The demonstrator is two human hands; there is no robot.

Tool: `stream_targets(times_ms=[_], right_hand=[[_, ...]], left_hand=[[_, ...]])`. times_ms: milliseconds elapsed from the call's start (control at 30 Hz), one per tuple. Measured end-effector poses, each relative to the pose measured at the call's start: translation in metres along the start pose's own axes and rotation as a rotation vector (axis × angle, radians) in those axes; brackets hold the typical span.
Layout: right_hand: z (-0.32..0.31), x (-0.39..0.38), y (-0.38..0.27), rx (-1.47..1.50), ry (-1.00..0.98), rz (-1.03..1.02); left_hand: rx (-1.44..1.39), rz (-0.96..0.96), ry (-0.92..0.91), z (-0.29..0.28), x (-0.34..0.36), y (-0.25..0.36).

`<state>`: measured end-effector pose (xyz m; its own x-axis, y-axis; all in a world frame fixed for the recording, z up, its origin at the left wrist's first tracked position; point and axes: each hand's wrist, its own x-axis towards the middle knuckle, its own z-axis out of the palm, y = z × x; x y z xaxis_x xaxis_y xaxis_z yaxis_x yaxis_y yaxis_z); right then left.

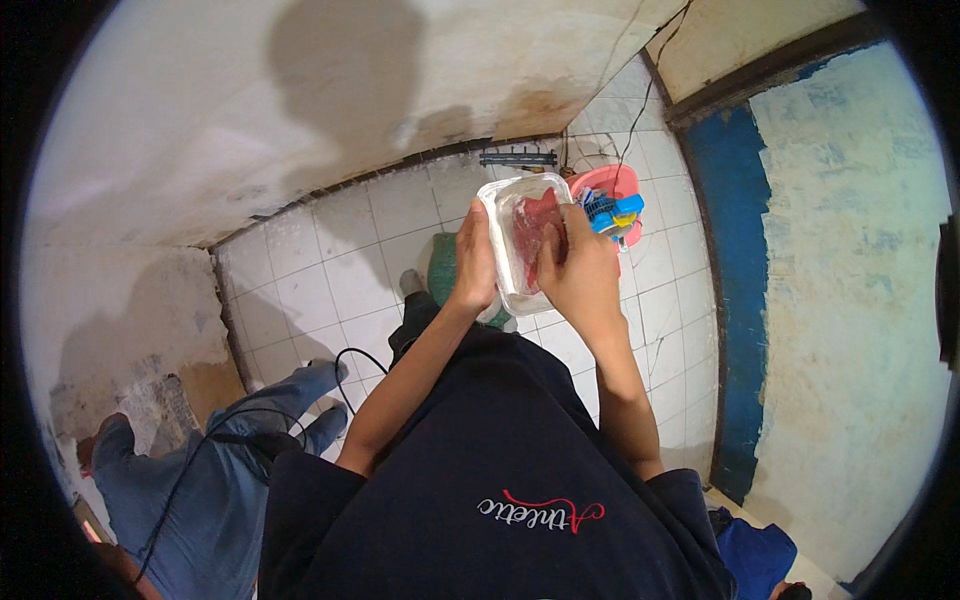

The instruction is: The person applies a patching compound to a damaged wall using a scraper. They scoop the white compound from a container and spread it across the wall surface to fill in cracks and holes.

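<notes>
A shallow, clear plastic container (pixel 507 262) with rounded corners is held out in front of my chest. My left hand (pixel 477 262) grips its left wall, fingers along the side and mostly hidden beneath. Inside lies a dull red, soft-looking piece (pixel 540 212); whether it is meat or cloth I cannot tell. Reaching over the container's right side, my right hand (pixel 582 268) has its thumb and fingers closed on that red piece. The fingertips are partly hidden by the hand itself.
Beyond my right hand, a pink basin (pixel 627 182) on the tiled floor (pixel 385 205) holds blue and yellow packages (pixel 615 213). A black rack (pixel 518 158) lies by the wall. Something green (pixel 442 262) sits below my hands. A person in jeans (pixel 190 500) is at left, near a black cable (pixel 362 352).
</notes>
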<state>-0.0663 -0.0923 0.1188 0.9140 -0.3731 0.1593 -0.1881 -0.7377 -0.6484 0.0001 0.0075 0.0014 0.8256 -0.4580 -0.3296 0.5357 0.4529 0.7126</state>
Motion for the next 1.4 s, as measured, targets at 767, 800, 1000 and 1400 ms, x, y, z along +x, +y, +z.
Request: stream_targets(times_ms=[767, 800, 1000, 1400], right_hand=[[0.003, -0.001, -0.008, 0.050, 0.051, -0.038], [0.005, -0.003, -0.010, 0.040, 0.053, -0.051], [-0.003, -0.003, -0.016, 0.090, 0.044, 0.007], [0.000, -0.006, -0.007, 0.033, -0.006, -0.025]], left_hand=[[-0.019, 0.047, -0.028, -0.004, 0.000, 0.000], [0.010, 0.068, -0.029, -0.004, 0.000, -0.001], [0.001, 0.041, 0.004, -0.013, 0.002, -0.005], [0.075, 0.103, -0.020, -0.010, -0.004, -0.002]])
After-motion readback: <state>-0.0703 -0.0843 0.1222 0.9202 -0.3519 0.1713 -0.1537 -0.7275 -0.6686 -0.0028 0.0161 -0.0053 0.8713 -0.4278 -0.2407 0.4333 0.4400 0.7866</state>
